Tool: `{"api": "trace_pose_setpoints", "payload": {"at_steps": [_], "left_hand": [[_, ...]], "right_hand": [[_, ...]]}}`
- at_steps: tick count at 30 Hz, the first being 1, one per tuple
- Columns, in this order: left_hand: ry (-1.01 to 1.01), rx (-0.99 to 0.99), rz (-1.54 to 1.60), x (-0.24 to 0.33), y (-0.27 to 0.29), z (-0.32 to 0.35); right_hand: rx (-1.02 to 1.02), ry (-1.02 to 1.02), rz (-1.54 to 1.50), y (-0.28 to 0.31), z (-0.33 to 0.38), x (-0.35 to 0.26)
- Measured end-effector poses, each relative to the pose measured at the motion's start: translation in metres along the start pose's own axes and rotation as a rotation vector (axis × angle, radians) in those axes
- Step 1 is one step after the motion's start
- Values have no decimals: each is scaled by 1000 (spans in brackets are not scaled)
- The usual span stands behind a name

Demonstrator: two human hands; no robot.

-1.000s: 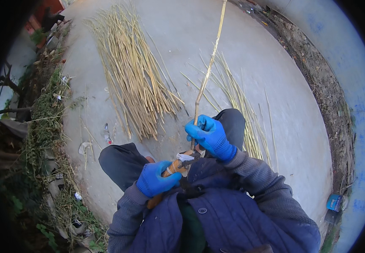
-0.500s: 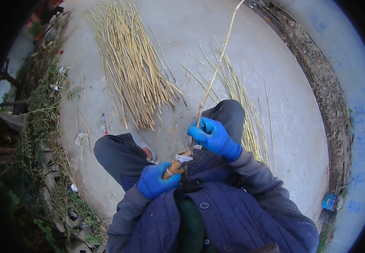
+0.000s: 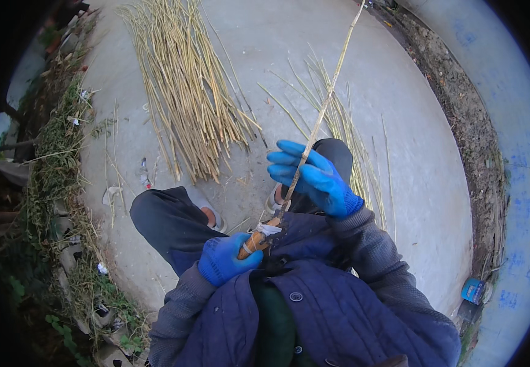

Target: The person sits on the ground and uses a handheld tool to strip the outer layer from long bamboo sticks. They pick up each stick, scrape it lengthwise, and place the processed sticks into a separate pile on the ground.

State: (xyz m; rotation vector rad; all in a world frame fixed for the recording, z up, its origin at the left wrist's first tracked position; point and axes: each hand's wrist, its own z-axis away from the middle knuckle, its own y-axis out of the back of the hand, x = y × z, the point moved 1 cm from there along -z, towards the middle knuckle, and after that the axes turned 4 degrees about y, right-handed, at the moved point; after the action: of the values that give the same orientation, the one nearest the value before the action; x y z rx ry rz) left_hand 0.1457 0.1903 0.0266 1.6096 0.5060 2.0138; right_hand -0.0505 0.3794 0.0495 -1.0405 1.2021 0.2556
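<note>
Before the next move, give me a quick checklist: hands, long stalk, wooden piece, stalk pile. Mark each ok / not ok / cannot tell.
1. Left hand closed on the wooden piece: ok.
2. Right hand gripping the long stalk: not ok; fingers extended, stalk crossing in front of the palm.
3. Stalk's lower end firm against the wooden piece: cannot tell; it reaches the area by the white wrapping, but the contact is too small to make out.
4. Both hands gloved: ok, blue gloves.
5. Big stalk pile apart from the hands: ok, lying on the ground ahead.
</note>
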Motion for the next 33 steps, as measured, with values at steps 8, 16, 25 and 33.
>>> {"api": "trace_pose_setpoints", "payload": {"at_steps": [8, 16, 25, 33], "left_hand": [[7, 32, -5, 8, 2, -5], [54, 94, 142, 14, 20, -14], [4, 124, 131, 16, 28, -18], [-79, 27, 220, 27, 39, -39]], "right_hand": [[326, 135, -245, -8, -71, -8], [130, 121, -66, -22, -56, -7], [335, 115, -16, -43, -98, -26], [250, 125, 98, -16, -83, -18]]}}
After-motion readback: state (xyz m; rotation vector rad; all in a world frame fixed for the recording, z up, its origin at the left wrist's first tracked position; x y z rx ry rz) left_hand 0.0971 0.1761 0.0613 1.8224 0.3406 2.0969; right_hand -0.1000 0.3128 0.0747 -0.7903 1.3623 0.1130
